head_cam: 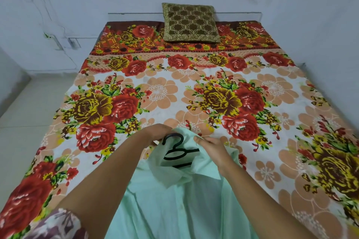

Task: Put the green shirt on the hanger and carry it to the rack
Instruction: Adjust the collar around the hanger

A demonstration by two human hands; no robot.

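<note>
Green shirt (174,205): thin, soft, light cloth with no stiffness of its own. Its body hangs limp toward the person, below and nearer than both sets of fingers, over the near part of the bed sheet (213,87). Judgement: it will likely slip off a smooth hanger if pulled by the hem, so it is best held at the collar band and shoulder seams, one side at a time. Hanger (177,150): black, thin, rigid; sits inside the open neck between the two hands, hook poking out at the collar. Left hand (155,135): fingers curled down over the top of the hook, closed on it; cannot tell whether cloth is caught too. Right hand (210,146): thumb and forefinger pressed together, pinching the collar edge just right of the hook. Beyond the fingertips: floral sheet, then a cushion (191,22) by the far wall. Rack not in view.
</note>
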